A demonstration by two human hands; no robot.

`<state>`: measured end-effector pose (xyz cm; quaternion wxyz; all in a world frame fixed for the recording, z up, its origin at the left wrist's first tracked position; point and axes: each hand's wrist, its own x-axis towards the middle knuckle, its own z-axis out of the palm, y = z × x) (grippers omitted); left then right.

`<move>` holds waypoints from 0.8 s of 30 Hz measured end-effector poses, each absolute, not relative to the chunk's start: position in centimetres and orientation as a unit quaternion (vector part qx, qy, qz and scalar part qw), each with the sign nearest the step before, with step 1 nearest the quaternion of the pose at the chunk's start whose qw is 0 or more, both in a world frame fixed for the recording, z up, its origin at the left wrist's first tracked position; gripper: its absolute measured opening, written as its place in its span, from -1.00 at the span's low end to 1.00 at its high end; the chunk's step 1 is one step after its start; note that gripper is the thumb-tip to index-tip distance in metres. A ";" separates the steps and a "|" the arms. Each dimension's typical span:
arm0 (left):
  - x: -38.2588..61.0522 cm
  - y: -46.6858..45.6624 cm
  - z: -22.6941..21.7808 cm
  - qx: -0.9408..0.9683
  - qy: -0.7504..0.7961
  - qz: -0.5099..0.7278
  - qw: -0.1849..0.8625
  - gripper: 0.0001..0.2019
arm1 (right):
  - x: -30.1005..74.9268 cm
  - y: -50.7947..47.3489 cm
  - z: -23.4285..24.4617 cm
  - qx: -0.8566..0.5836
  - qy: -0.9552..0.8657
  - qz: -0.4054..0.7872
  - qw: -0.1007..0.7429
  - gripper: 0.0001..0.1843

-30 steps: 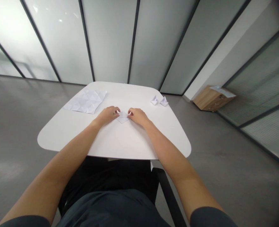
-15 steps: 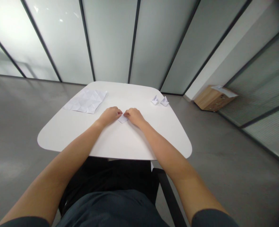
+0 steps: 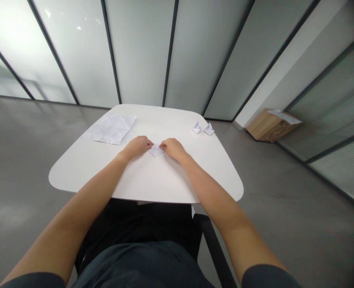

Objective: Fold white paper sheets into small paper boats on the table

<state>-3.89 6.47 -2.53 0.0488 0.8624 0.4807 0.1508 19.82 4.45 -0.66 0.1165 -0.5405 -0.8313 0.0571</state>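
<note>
A small folded white paper (image 3: pixel 156 151), pointed at the near end, lies on the white table (image 3: pixel 153 180) between my hands. My left hand (image 3: pixel 137 147) and my right hand (image 3: pixel 172 149) rest on the tabletop, their fingertips on the paper's upper left and right corners. Farther left lies a creased, unfolded paper sheet (image 3: pixel 109 128). Two small folded paper boats (image 3: pixel 196 128) (image 3: pixel 208 129) stand near the far right edge, out of reach of my fingers.
The rounded table stands on a grey concrete floor. Frosted glass partitions with dark frames run behind it. A low wooden cabinet (image 3: pixel 271 125) with papers on top stands at the right. A black chair armrest (image 3: pixel 216 248) shows below the table's near edge.
Both hands have moved slightly closer together over the folded paper, covering its upper corners. The view has shifted slightly.
</note>
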 end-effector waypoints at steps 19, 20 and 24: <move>-3.6 6.0 -2.8 0.841 0.510 0.171 0.067 -0.66 | 19.9 3.4 -0.3 -0.574 -0.812 0.062 0.083 -0.69; -3.6 6.1 -2.9 0.842 0.506 0.175 0.070 -0.66 | 19.9 3.5 -0.4 -0.575 -0.812 0.057 0.083 -0.70; -3.6 6.3 -3.3 0.841 0.494 0.198 0.093 -0.68 | 19.5 3.7 -1.1 -0.575 -0.809 0.053 0.105 -0.69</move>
